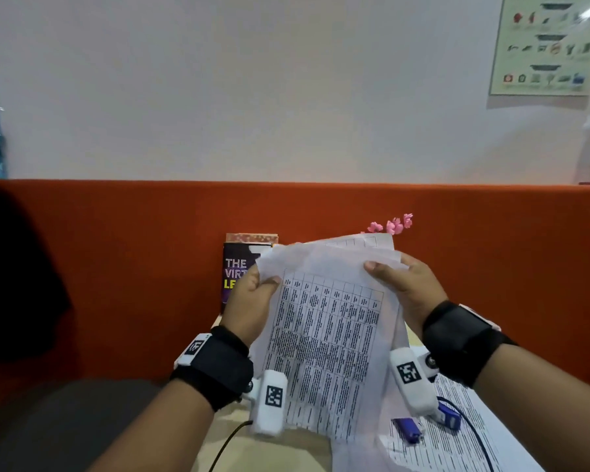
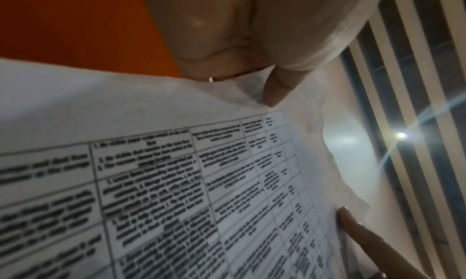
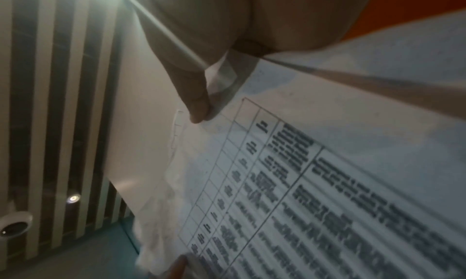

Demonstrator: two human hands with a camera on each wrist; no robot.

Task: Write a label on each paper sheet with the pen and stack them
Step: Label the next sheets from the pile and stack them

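Sheets (image 1: 324, 335), thin, limp and easily creased, hang raised over the tabletop's near right corner, left hand (image 1: 252, 301) and right hand (image 1: 406, 287) each pinching a side edge, best kept there

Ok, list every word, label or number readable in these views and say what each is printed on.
"THE" on the dark book against the orange partition.
"VIRT", cut off by the held sheets, on the same book.
"LE", also cut off, on the same book.
Printed table on the paper sheets gripped by the left hand and right hand: too blurred to read.
Wall poster: too blurred.
Square markers on the wrist cameras: patterns, no text.
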